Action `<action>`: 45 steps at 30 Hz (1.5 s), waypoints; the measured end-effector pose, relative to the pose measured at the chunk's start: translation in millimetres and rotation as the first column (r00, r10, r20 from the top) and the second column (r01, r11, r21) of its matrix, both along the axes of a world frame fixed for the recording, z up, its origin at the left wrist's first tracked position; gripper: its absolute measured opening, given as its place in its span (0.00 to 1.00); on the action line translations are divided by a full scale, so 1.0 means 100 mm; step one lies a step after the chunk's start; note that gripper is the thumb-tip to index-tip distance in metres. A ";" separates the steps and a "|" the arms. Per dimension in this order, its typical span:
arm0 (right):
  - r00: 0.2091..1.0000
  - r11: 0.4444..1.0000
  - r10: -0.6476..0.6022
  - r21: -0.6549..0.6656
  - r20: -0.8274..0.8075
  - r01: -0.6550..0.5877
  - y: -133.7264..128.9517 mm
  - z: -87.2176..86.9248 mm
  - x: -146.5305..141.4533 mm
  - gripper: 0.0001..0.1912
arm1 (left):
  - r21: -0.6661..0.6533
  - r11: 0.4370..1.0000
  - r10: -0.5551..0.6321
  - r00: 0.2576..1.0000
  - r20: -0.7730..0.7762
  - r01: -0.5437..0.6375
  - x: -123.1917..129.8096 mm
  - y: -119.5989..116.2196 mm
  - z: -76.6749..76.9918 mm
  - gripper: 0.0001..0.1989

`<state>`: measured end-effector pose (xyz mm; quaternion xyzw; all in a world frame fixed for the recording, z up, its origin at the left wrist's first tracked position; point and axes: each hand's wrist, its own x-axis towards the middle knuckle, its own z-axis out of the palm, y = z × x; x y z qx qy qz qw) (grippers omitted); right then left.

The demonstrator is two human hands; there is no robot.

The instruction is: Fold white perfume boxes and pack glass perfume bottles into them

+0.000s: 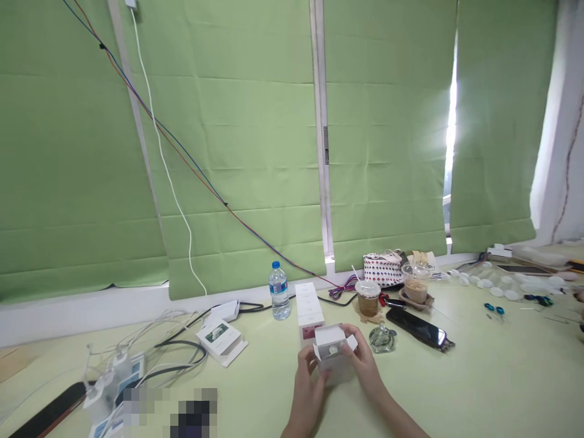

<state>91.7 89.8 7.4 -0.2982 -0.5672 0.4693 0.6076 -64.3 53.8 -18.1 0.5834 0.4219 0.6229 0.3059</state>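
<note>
Between my hands stands a small white cardboard box with its top flaps raised. Something pale and round shows inside its opening, too small to make out. My left hand grips the box's left side, fingers curled against it. On the opposite side my right hand holds it, the thumb at the rim near the opening. Just behind the box a row of white boxes runs back toward the wall, the front one with a reddish picture. A clear glass-like object lies right of my right hand.
A water bottle stands behind to the left, near a flattened white box. Power strips and tangled cables fill the left side. To the right are a drink cup, a second cup, a phone and blue-handled scissors.
</note>
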 end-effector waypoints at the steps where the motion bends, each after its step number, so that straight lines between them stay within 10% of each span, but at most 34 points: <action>1: 1.000 1.000 -0.014 -0.006 -0.007 0.014 -0.01 0.01 -0.01 0.22 | 0.005 1.000 -0.006 1.000 -0.016 0.006 0.01 0.00 -0.01 0.19; 21: 0.997 0.996 -0.056 -0.069 -0.060 0.052 -0.09 0.05 -0.01 0.13 | 0.064 0.998 0.007 0.979 -0.202 0.006 0.02 -0.05 0.01 0.13; 32: 0.949 0.967 0.059 -0.219 -0.309 -0.131 0.09 -0.02 0.05 0.18 | 0.037 0.999 -0.035 0.990 -0.136 0.040 0.01 0.00 0.03 0.14; 45: 0.987 0.979 0.106 0.162 0.123 -0.126 -0.02 0.08 0.14 0.13 | 0.033 0.995 -0.093 0.989 -0.116 0.097 0.06 -0.07 0.15 0.14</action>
